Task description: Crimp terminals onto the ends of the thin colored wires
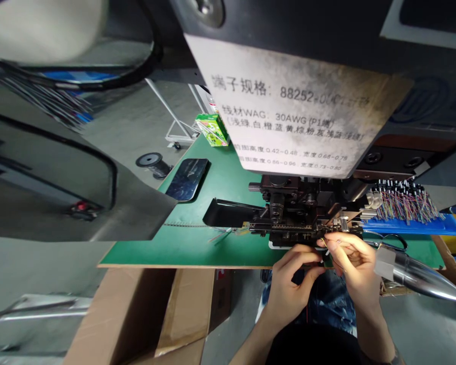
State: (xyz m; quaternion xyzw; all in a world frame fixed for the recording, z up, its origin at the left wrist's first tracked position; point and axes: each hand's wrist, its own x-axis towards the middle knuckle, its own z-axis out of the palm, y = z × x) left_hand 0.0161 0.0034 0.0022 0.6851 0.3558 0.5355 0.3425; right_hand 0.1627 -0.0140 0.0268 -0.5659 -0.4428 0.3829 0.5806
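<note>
Machine label (289, 119), wire (324, 243) in right hand (355, 261)

The person's left hand (291, 291) and right hand (359, 268) are bare, with slender fingers, and the left forearm (256, 334) and right forearm (374, 327) are uncovered as far as they show. Near the bottom edge, the right forearm carries a small dark marking (397, 356), too blurred to read. A plain black top (311, 347) covers the body, its outline rounded and its surface so dark that folds hardly show. Beyond it are blue jeans (336, 306), deep blue in the middle, mottled with paler, washed-out streaks and whitish toward the outer edges.
</note>
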